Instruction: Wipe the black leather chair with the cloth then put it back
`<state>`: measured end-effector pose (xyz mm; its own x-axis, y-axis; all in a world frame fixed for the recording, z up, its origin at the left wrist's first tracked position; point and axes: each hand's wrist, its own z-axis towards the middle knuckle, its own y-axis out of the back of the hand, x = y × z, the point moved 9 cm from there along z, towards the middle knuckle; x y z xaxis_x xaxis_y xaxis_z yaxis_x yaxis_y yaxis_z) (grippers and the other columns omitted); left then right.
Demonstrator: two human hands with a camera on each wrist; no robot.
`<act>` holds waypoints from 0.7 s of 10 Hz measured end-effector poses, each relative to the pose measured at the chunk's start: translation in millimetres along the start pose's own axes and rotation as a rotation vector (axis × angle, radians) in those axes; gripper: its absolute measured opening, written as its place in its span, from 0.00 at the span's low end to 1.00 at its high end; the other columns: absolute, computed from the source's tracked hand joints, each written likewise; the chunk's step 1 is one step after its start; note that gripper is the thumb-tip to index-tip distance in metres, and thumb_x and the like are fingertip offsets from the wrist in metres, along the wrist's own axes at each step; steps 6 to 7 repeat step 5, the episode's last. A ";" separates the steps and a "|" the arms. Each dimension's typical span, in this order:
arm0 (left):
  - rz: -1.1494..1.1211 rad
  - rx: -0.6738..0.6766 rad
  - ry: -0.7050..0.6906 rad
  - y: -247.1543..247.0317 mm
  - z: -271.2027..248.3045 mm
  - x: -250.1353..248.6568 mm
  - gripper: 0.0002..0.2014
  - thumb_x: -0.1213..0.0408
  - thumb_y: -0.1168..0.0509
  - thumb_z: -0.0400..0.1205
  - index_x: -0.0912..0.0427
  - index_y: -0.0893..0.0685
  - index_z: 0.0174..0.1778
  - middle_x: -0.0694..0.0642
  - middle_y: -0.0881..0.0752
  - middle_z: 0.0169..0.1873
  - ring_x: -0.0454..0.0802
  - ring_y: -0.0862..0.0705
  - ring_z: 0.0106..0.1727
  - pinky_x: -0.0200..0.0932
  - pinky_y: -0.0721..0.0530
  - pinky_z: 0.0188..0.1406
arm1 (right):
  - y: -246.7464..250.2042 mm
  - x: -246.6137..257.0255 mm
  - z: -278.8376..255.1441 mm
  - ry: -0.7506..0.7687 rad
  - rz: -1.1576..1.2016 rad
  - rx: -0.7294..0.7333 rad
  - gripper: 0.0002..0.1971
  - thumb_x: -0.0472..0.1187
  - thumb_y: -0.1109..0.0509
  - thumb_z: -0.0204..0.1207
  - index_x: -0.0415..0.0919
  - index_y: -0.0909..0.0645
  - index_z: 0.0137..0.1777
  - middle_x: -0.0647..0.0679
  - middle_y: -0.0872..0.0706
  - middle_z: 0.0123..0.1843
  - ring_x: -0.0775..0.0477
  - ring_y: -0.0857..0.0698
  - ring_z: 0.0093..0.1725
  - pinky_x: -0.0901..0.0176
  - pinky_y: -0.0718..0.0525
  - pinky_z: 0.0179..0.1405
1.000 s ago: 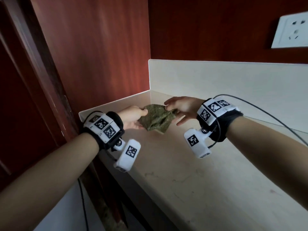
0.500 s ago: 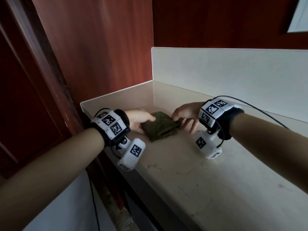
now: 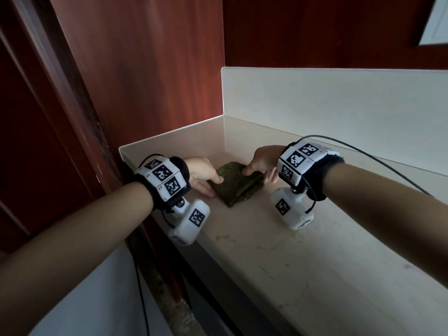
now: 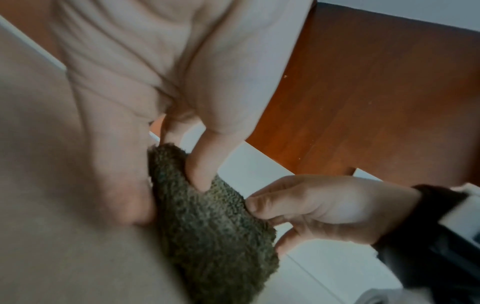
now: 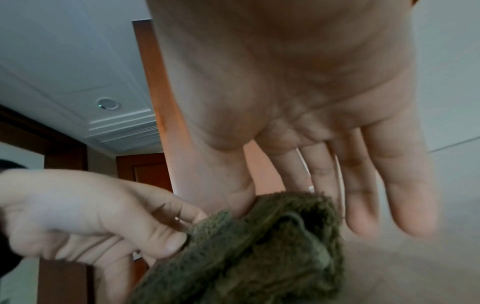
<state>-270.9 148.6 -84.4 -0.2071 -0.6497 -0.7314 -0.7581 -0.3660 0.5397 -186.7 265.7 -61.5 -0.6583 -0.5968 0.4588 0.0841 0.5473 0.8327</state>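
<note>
A folded olive-green cloth (image 3: 235, 185) lies flat on the beige stone counter (image 3: 303, 263), near its back left corner. My left hand (image 3: 214, 186) holds the cloth's left edge, thumb on top and fingers low beside it. My right hand (image 3: 257, 174) pinches the right edge, thumb on top. In the left wrist view the cloth (image 4: 215, 226) sits between my left hand (image 4: 168, 195) and the right hand (image 4: 262, 224). From the right wrist, the cloth's (image 5: 259, 246) layered folds show; my right hand's (image 5: 285, 195) fingers hang straight behind it. No black chair is in view.
A pale backsplash (image 3: 327, 105) runs along the counter's back, and a red-brown wood panel (image 3: 145, 81) closes its left side. The counter's front edge (image 3: 218, 267) drops off below my left wrist. A black cable (image 3: 378, 158) trails from my right wrist.
The cloth went from a loose bunch held between both hands to a flat folded square on the counter. Both hands came down with it and stay on its edges.
</note>
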 end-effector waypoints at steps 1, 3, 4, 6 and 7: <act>0.102 -0.022 -0.048 7.1 1.1 -1.3 0.29 0.72 0.34 0.80 0.63 0.36 0.76 0.64 0.26 0.70 0.62 0.20 0.64 0.49 0.17 0.42 | 0.3 0.7 -3.1 0.030 -0.097 -0.014 0.23 0.50 0.30 0.76 0.27 0.21 0.57 0.42 0.20 0.34 0.45 0.19 0.36 0.59 0.20 0.38; 0.138 0.091 -0.068 -12.4 3.3 -0.3 0.26 0.72 0.33 0.80 0.61 0.32 0.75 0.64 0.21 0.57 0.53 0.19 0.43 0.45 0.13 0.28 | -4.4 -5.4 8.9 0.002 0.072 0.005 0.14 0.37 0.26 0.73 0.27 0.21 0.53 0.41 0.16 0.40 0.43 0.14 0.38 0.53 0.14 0.50; 0.253 0.090 -0.069 -7.0 2.8 -2.8 0.25 0.65 0.32 0.81 0.60 0.30 0.73 0.62 0.21 0.65 0.51 0.18 0.42 0.45 0.16 0.26 | -4.7 -9.5 9.9 -0.036 0.124 0.038 0.17 0.35 0.28 0.75 0.24 0.24 0.60 0.35 0.18 0.57 0.39 0.13 0.47 0.47 0.16 0.59; 0.327 0.021 -0.090 15.3 0.0 -17.2 0.26 0.60 0.34 0.82 0.59 0.31 0.75 0.59 0.25 0.71 0.53 0.19 0.52 0.46 0.16 0.38 | 0.2 -8.8 4.4 -0.066 0.069 0.040 0.22 0.41 0.30 0.77 0.30 0.26 0.68 0.39 0.17 0.55 0.42 0.15 0.48 0.53 0.16 0.52; 0.327 0.021 -0.090 15.3 0.0 -17.2 0.26 0.60 0.34 0.82 0.59 0.31 0.75 0.59 0.25 0.71 0.53 0.19 0.52 0.46 0.16 0.38 | 0.2 -8.8 4.4 -0.066 0.069 0.040 0.22 0.41 0.30 0.77 0.30 0.26 0.68 0.39 0.17 0.55 0.42 0.15 0.48 0.53 0.16 0.52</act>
